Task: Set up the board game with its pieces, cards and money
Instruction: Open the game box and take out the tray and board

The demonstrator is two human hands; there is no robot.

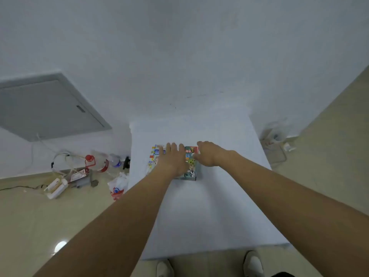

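Observation:
A small colourful game box (pixel 192 170) lies on the white table (pixel 209 206), with a cartoon figure and a die printed on it. Beside it on the left lies a folded game board (pixel 154 158) with coloured squares along its edge. My left hand (pixel 173 160) lies flat with straight fingers across the board and the box's left part. My right hand (pixel 208 154) reaches over the box's far right corner, fingers bent down at its top edge; whether they grip it is hidden.
On the floor left of the table lie plastic bottles (pixel 99 162), a power strip (pixel 57 187), cables and a plastic bag (pixel 118 186). More clutter (pixel 275 136) sits by the wall on the right. My shoes (pixel 253 264) show below the table's near edge.

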